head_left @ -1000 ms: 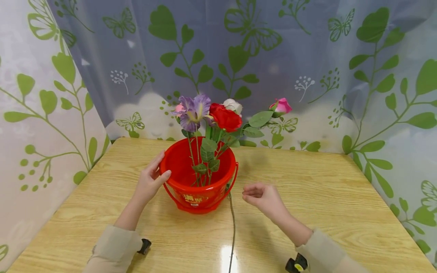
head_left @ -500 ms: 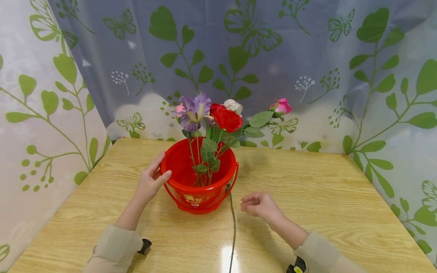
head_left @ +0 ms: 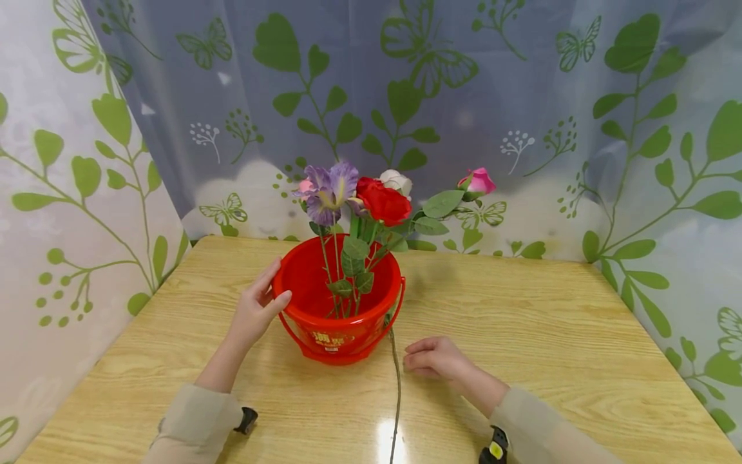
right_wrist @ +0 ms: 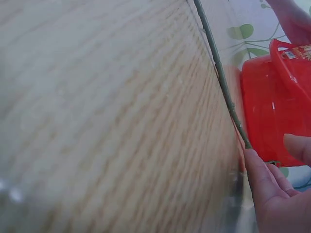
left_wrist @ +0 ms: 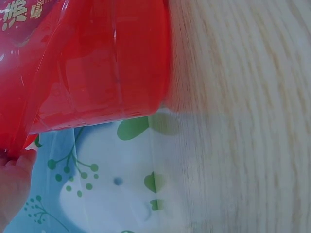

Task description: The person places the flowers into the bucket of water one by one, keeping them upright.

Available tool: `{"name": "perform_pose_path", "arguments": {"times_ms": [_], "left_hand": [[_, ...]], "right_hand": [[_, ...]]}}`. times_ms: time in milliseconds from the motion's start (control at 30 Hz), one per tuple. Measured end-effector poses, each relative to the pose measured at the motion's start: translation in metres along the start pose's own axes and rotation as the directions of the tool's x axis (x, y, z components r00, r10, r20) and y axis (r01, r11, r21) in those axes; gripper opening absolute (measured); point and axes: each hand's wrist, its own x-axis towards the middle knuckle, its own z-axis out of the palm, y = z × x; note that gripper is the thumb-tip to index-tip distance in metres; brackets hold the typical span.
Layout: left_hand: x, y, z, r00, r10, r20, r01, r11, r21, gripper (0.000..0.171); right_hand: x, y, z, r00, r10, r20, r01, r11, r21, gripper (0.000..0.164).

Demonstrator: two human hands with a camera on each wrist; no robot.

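Note:
My left hand (head_left: 257,306) holds the left rim of a red plastic bucket (head_left: 298,323), thumb over the rim and fingers along the outer wall. In the left wrist view its thumb (left_wrist: 25,165) shows at the rim. Several artificial flowers stand in the bucket: a purple iris (head_left: 329,193), a red flower (head_left: 384,201), a white one (head_left: 396,182), and a pink rosebud (head_left: 480,182) leaning right. A long green stem (head_left: 398,386) lies on the table, its upper end by the bucket. My right hand (head_left: 437,359) is low just right of this stem, thumb apart from loosely bent fingers.
The wooden table (head_left: 522,322) carries the bucket near its middle. A patterned curtain (head_left: 522,84) hangs right behind the far table edge, and more of it (head_left: 87,206) runs along the left side. The bucket's red handle (head_left: 397,309) hangs down at its front.
My right hand has come down toward the table and slightly nearer the stem and the front edge. The left hand, bucket and flowers stay where they were.

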Motion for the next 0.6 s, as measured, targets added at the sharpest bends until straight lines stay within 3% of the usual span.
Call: {"name": "perform_pose_path", "arguments": {"times_ms": [400, 600], "left_hand": [[-0.001, 0.003, 0.001, 1.000, 0.006, 0.003, -0.006, 1.000, -0.001, 0.053], [-0.001, 0.003, 0.001, 1.000, 0.003, 0.002, -0.003, 1.000, -0.008, 0.053]], "right_hand": [[0.015, 0.003, 0.007, 0.999, 0.040, -0.011, -0.040, 0.999, 0.017, 0.034], [0.020, 0.003, 0.014, 0.998, 0.031, -0.057, -0.034, 0.999, -0.037, 0.026]]}}
